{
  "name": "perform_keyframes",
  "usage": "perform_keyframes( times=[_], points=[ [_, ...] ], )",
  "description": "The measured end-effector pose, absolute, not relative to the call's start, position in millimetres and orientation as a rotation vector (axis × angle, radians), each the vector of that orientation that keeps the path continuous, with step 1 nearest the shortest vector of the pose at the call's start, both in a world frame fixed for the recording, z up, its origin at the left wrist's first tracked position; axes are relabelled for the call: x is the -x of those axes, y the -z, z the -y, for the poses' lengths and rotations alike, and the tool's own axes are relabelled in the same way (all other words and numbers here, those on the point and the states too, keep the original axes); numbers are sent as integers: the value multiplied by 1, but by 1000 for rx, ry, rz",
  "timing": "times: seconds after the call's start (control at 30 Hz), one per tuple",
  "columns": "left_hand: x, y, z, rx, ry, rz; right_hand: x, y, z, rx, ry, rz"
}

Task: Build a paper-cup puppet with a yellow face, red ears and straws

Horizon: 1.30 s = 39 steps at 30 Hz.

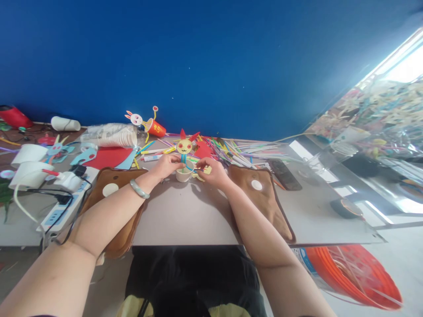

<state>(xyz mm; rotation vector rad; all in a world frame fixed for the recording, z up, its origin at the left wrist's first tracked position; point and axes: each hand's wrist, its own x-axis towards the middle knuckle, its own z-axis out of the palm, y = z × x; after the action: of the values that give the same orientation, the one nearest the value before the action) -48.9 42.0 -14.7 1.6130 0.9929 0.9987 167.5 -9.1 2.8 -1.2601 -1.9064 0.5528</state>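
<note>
A white paper cup [183, 175] stands upright on the grey table, with a yellow rabbit-like face [184, 147] with red ears above it on a blue strip. My left hand [167, 167] is at the cup's left side, thumb and fingers pinched near the rim and the blue strip. My right hand [212, 171] is just right of the cup, fingers closed together near a blue strip end; what it grips is too small to make out. Beneath the right fingers lie yellow cut-out pieces [202, 172].
Brown cushions [264, 202] lie on both sides. Behind are coloured sticks [244, 152], red paper [110, 157] and stacked cups [117, 135]. A power strip [62, 211] with cables lies left, a dark phone-like slab [285, 175] right. An orange bucket [360, 273] stands below the table's right edge.
</note>
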Motion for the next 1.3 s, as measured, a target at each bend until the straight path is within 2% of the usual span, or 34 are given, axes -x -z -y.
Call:
perform_keyframes(
  times=[0.93,1.3],
  points=[
    [46,9,-36,-1579,-950,-1078,-169,11,-2,1337,-436,1886],
    [44,12,-36,-1588,-978,-1114,-170,5,4,1389,-538,1942]
  ],
)
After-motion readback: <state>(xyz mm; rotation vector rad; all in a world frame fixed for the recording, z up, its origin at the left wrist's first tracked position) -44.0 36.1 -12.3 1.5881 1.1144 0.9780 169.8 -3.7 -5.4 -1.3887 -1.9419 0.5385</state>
